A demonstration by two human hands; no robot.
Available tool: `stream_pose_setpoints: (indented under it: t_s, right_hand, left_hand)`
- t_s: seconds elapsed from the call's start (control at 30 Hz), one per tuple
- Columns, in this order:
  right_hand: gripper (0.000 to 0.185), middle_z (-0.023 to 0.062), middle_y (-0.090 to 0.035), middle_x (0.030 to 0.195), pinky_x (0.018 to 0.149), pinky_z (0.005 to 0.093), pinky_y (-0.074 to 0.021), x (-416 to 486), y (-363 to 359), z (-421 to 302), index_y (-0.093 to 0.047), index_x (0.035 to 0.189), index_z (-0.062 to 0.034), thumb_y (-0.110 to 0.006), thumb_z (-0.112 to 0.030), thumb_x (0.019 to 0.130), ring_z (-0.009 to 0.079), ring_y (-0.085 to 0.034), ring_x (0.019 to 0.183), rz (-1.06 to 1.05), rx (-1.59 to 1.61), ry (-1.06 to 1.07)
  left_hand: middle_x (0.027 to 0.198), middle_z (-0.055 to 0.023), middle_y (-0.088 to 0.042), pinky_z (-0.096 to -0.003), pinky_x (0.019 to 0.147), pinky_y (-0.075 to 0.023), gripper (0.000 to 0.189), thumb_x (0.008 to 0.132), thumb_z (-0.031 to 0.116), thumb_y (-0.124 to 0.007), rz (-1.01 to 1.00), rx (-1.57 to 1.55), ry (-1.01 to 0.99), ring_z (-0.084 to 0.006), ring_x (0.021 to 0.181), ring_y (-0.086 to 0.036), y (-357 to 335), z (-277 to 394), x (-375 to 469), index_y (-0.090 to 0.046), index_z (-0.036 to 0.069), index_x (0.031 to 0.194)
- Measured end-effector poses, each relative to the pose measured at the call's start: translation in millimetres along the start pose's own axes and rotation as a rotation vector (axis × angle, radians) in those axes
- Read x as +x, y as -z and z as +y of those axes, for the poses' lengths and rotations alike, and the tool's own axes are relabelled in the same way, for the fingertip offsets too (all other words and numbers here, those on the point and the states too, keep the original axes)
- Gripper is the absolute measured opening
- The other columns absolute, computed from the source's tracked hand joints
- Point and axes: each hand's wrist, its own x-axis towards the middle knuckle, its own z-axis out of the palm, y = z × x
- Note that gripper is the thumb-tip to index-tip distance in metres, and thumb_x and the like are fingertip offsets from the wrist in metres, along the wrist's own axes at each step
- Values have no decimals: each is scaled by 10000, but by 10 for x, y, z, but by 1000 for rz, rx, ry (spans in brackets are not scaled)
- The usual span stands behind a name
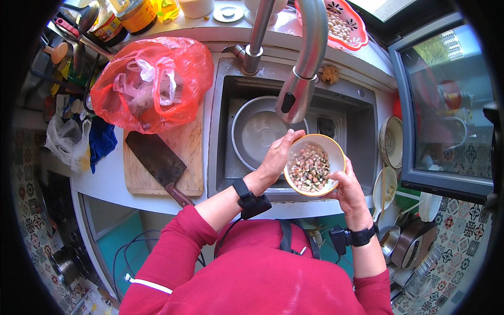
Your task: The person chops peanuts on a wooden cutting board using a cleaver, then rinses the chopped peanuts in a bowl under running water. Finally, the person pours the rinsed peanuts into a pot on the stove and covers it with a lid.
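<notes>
Between my two hands is a white bowl with a yellow rim (337, 157), held over the front part of the sink (354, 157). Mixed beans and grains (309, 167), pinkish, pale and dark, lie inside it. My left hand (277, 157) grips the bowl's left side, fingers partly hidden behind it. My right hand (348, 189) holds the lower right side, thumb over the rim. Below and to the left, a round metal basin (256, 130) sits in the sink, seemingly with water in it. The pull-down faucet head (295, 98) hangs just above the bowl; no stream is visible.
Left of the sink, a cleaver (155, 157) lies on a wooden cutting board (191, 157), its handle towards me. A red plastic bag (189, 63) covers the board's back. On the back ledge stands a red-rimmed basket (362, 35) of beans. An open window (405, 118) juts in at right.
</notes>
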Motion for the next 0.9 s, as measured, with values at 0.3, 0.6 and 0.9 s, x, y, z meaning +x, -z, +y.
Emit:
stream_pose_setpoints:
  t_s: [0.3,0.6,0.9]
  right_hand:
    - [750,134,-528,1257,627,433,-624,-18,-40,-155,-272,1457,-171,-631,-232,802,245,-690,915,14,-104,-68]
    - [745,131,-498,1272,635,415,-619,-5,-71,-250,-296,1447,-162,-644,-274,797,246,-672,943,9,-162,-117]
    - [728,132,-492,1279,620,392,-619,36,-114,-232,-309,1439,-156,-643,-297,808,241,-679,925,-34,-151,-142]
  left_hand:
    - [1241,-120,-623,-285,1005,-450,539,1065,400,-356,-13,117,-93,-157,1134,-589,19,-111,111,-551,-42,1304]
    - [1317,-162,-571,-301,1033,-439,389,985,51,-431,-8,-35,-60,-195,1223,-546,52,-139,115,-460,-29,1364]
    - [1380,-176,-507,-324,1027,-476,495,954,-60,-403,65,-3,-57,-218,1233,-542,107,-134,57,-329,23,1436]
